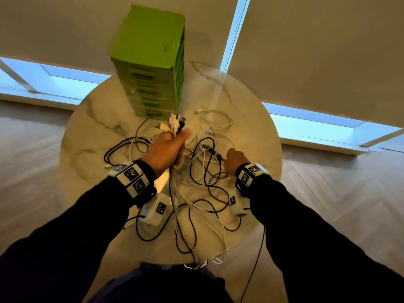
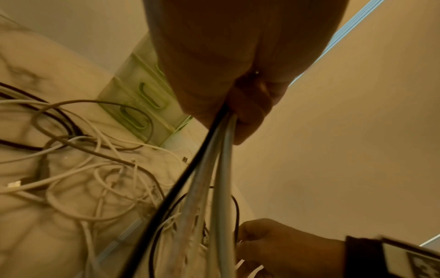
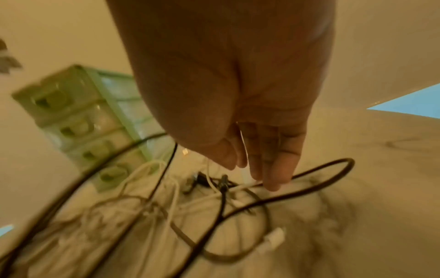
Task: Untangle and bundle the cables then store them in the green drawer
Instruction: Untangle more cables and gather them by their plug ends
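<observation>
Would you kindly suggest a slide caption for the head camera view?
Left hand grips gathered cable ends while the right hand reaches into tangled cables before closed green drawers.

The right hand [image 3: 228, 105] fills the upper middle of the frame, fingers [image 3: 273, 169] extended down onto a white cable [image 3: 240, 187] (whether they pinch it is unclear). Black and white cables [image 3: 214, 222] sprawl across the marble tabletop [image 3: 381, 169]. A blurred green drawer unit [image 3: 85, 120] stands at left.
</observation>
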The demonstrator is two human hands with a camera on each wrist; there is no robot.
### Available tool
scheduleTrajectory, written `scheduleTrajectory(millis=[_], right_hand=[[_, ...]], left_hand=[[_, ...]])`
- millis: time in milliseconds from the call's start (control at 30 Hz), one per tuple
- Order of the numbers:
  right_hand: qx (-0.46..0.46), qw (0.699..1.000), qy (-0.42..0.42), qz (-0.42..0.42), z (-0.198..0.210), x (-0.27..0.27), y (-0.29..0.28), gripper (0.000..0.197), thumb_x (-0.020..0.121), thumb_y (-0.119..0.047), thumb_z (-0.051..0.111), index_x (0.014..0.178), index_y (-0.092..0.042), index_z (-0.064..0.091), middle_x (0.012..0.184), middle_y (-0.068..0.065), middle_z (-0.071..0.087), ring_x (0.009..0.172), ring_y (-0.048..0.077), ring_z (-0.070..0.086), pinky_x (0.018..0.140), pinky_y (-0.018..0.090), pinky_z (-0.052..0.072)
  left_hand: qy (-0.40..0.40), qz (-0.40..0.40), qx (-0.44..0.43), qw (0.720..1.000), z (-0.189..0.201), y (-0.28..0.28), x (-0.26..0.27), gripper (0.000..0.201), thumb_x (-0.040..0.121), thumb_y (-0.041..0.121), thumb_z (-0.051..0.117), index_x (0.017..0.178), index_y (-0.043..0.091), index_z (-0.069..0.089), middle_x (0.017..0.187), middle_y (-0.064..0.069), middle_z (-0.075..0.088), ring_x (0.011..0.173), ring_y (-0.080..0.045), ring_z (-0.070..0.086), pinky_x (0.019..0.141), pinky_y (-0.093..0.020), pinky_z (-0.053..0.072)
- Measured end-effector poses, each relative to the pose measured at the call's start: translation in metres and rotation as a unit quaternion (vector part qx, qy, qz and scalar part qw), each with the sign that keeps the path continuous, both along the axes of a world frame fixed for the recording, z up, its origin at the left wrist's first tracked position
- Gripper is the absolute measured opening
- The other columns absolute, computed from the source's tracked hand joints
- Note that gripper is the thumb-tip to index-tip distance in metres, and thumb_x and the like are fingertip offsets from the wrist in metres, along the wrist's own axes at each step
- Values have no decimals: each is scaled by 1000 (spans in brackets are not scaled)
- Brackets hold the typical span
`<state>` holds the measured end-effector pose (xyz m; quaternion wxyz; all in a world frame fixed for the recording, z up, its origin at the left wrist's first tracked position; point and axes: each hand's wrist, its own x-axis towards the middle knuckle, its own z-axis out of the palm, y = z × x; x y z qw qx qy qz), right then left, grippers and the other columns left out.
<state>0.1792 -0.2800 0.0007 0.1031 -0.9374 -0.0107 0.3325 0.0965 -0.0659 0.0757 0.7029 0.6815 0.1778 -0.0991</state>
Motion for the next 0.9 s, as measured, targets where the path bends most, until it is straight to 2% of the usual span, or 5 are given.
scheduleTrajectory(millis=[367, 500, 633, 767, 900], right_hand=[[10, 996, -36, 83, -39, 4, -4, 33, 99, -24, 52, 126, -5, 48, 131, 19, 43, 113, 46, 55, 89, 46, 45], [113, 986, -113, 50, -27, 22, -16, 24, 96, -19, 49, 113, -3, 48, 115, 22, 54, 101, 42, 57, 74, 38, 37], [261, 933, -242, 57, 7, 45, -31, 18, 89, -7, 47, 102, -2, 59, 109, 20, 55, 84, 38, 65, 77, 40, 50], [336, 882, -323, 64, 53, 56, -28, 22, 99, -1, 47, 118, -8, 56, 142, 12, 36, 75, 12, 66, 73, 15, 51], [408, 827, -385, 25, 68, 45, -20, 26, 97, -7, 58, 117, -18, 48, 145, -2, 31, 96, 28, 69, 83, 32, 56]], left_hand=[[46, 10, -1, 999, -19, -9, -4, 46, 105, 41, 49, 65, 23, 36, 55, 2, 30, 47, -14, 25, 49, -28, 23], [51, 6, -1, 999, -16, -17, -2, 43, 106, 38, 48, 66, 22, 42, 52, 6, 37, 44, -10, 33, 48, -25, 29], [44, -1, 3, 999, -19, -24, 1, 42, 104, 42, 51, 66, 26, 44, 57, 5, 32, 50, -13, 30, 52, -30, 27], [48, -1, 4, 999, -20, -33, 1, 53, 105, 41, 50, 53, 27, 51, 51, 10, 38, 44, -8, 35, 51, -26, 32], [30, -11, 13, 999, -14, -42, -2, 49, 105, 40, 50, 58, 31, 59, 56, 2, 39, 46, -11, 36, 51, -29, 33]])
